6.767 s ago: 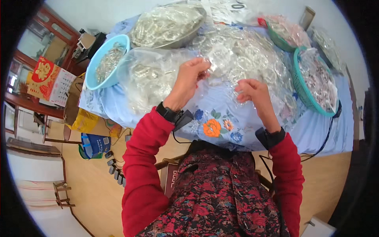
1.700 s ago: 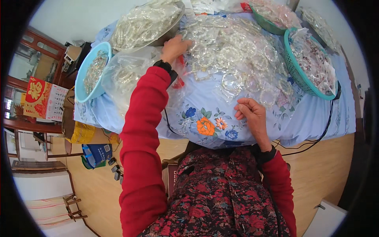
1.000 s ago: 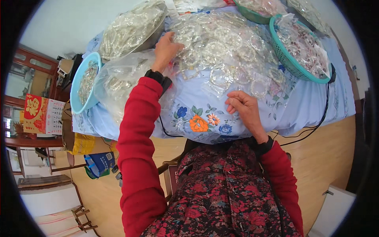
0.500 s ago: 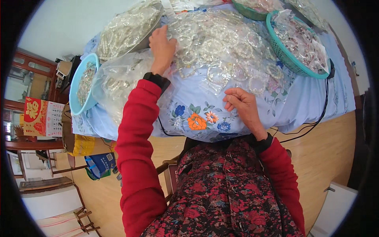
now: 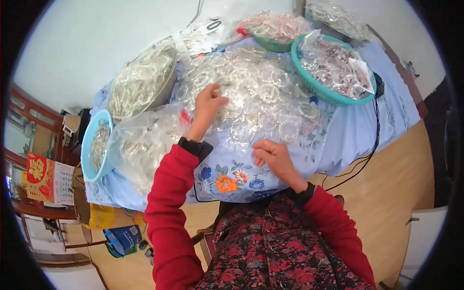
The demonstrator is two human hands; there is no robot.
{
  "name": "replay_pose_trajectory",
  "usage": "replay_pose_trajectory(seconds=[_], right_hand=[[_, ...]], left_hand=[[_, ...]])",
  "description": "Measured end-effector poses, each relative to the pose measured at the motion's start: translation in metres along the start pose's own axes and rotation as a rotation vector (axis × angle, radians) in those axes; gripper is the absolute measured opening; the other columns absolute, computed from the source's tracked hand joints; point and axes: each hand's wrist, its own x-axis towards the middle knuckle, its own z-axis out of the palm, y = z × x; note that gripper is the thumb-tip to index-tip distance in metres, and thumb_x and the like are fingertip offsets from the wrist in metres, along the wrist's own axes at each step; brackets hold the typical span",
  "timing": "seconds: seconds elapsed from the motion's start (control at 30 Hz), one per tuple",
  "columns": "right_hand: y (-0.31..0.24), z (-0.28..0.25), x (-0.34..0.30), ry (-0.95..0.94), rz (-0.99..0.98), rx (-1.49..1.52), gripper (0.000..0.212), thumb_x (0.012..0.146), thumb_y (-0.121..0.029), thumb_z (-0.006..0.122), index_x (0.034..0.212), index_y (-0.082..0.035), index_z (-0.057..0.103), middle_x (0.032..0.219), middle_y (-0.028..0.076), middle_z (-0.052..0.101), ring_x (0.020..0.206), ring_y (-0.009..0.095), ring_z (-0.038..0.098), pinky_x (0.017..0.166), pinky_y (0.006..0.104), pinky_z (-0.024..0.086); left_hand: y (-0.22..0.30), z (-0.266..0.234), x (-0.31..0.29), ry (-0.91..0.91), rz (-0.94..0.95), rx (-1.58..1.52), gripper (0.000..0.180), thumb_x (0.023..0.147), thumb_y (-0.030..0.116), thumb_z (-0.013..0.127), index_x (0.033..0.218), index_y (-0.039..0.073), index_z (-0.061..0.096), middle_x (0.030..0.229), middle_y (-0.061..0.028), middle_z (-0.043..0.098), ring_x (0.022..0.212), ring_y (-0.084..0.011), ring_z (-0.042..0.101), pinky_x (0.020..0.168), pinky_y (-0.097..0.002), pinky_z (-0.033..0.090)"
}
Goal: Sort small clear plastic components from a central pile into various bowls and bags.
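Note:
A wide heap of clear plastic bags with pale beaded bracelets (image 5: 261, 92) covers the middle of the table. Over the heap's left side reaches my left hand (image 5: 208, 107), its thumb apart from the bent fingers and nothing visible in it. My right hand (image 5: 274, 158) is at the heap's near edge with its fingers curled in; whether it holds anything is hidden. Beside my left wrist lies a large clear bag (image 5: 145, 145) with more bracelets and a red spot near its top. Floral blue cloth (image 5: 212, 166) shows between me and the heap.
At the left stand a light blue basin (image 5: 87, 145) of small bagged pieces and a metal basin (image 5: 169, 87) piled with bags. A turquoise basket (image 5: 328, 94) of dark-beaded bags and a green basket (image 5: 275, 46) are at the right and back. A black cable (image 5: 376, 125) hangs over the right edge.
The view has tilted up, showing more of the table's far side. My left hand has moved rightward and nearer, away from the metal basin's rim. My right hand has barely shifted.

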Motion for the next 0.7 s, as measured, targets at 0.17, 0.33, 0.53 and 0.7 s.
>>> replay_pose_trajectory(seconds=[0.17, 0.33, 0.53, 0.7], right_hand=[[0.004, -0.003, -0.001, -0.017, -0.01, -0.002, 0.018, 0.086, -0.007, 0.057, 0.099, 0.005, 0.06, 0.078, 0.008, 0.064, 0.063, 0.012, 0.06, 0.056, 0.0236, 0.049], [-0.004, -0.008, 0.011, -0.025, 0.057, 0.083, 0.025, 0.086, -0.009, 0.058, 0.107, 0.006, 0.055, 0.086, 0.012, 0.064, 0.066, 0.015, 0.062, 0.058, 0.0252, 0.051], [-0.033, 0.003, 0.022, 0.093, 0.06, 0.264, 0.04, 0.086, -0.013, 0.06, 0.119, 0.005, 0.047, 0.094, 0.015, 0.063, 0.067, 0.018, 0.063, 0.06, 0.0262, 0.053], [-0.048, 0.011, 0.05, 0.11, -0.015, 0.196, 0.048, 0.083, -0.016, 0.063, 0.123, 0.004, 0.044, 0.096, 0.014, 0.062, 0.067, 0.018, 0.062, 0.058, 0.0261, 0.052]], left_hand=[[-0.004, -0.02, -0.007, -0.147, -0.269, -0.436, 0.025, 0.072, 0.005, 0.067, 0.097, 0.005, 0.061, 0.074, 0.003, 0.058, 0.063, -0.0071, 0.051, 0.058, -0.0219, 0.039], [0.012, -0.031, -0.025, -0.144, -0.335, -0.639, 0.019, 0.077, 0.004, 0.064, 0.095, 0.006, 0.061, 0.078, 0.0036, 0.059, 0.066, -0.0053, 0.051, 0.06, -0.0192, 0.038], [0.018, -0.038, -0.039, -0.203, -0.316, -0.73, 0.019, 0.08, 0.004, 0.063, 0.098, 0.005, 0.061, 0.082, 0.0023, 0.06, 0.07, -0.0059, 0.053, 0.062, -0.0189, 0.04], [0.02, -0.04, -0.035, -0.177, -0.298, -0.728, 0.023, 0.081, 0.005, 0.062, 0.103, 0.004, 0.06, 0.085, 0.0014, 0.061, 0.075, -0.0064, 0.055, 0.065, -0.0189, 0.041]])
